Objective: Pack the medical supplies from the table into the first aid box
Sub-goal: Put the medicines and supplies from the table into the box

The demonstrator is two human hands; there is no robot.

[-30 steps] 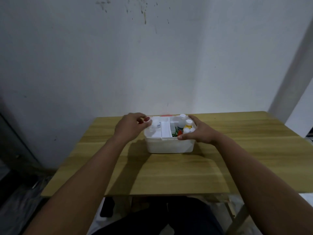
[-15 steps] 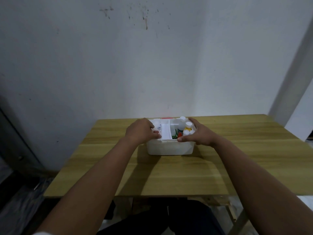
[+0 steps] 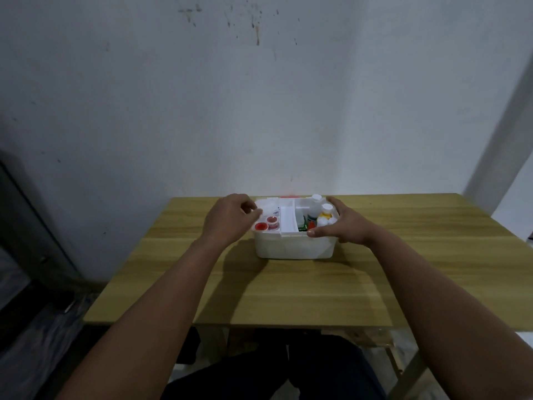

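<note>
White rectangular plastic first aid box (image 3: 294, 246) is sitting mid-desk on the light wooden desk (image 3: 403, 269). Right hand (image 3: 344, 226) is gripping its right rim. Left hand (image 3: 227, 219), fingers curled, grasp unclear, is hovering over two red-lidded jars (image 3: 266, 223) inside.

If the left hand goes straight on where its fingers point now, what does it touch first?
Probably the small red-lidded jars in the left compartment of the first aid box. The left hand points right and slightly down over them; depth is hard to judge.
</note>
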